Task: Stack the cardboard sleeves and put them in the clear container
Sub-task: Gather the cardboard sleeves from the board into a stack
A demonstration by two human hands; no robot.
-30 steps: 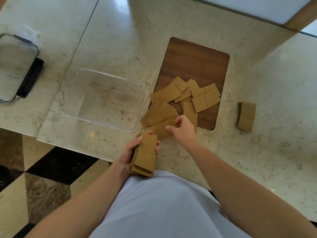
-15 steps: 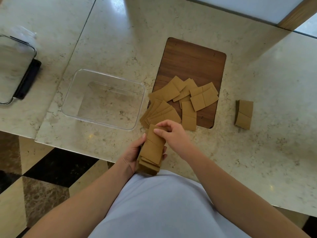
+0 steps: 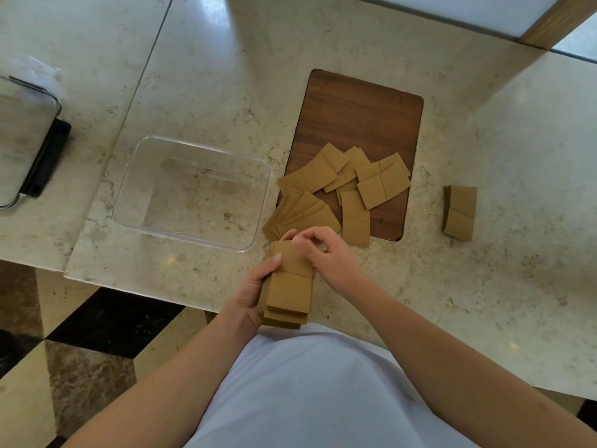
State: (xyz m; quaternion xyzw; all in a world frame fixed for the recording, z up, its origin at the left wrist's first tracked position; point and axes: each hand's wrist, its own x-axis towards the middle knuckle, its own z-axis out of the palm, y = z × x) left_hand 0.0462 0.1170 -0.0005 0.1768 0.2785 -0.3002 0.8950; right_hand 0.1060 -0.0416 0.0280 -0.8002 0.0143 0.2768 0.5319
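Observation:
My left hand (image 3: 258, 286) grips a stack of brown cardboard sleeves (image 3: 289, 292) at the near edge of the counter, thumb lying on the top sleeve. My right hand (image 3: 323, 253) is at the far end of that stack, fingers curled over the top sleeve's end. Several loose sleeves (image 3: 342, 185) lie fanned and overlapping past my hands, partly on a wooden board. A small separate stack of sleeves (image 3: 460, 211) sits to the right. The clear container (image 3: 193, 192) stands left of the loose sleeves with nothing in it.
The wooden board (image 3: 358, 118) is set in the marble counter (image 3: 484, 286). A glass dish on a dark base (image 3: 29, 147) sits at the far left. The counter's near edge drops to a checkered floor (image 3: 97, 318) at lower left.
My right hand took a sleeve from the fanned pile and brought it back onto the stack in my left hand. The stack now stands squarer and a little further onto the counter.

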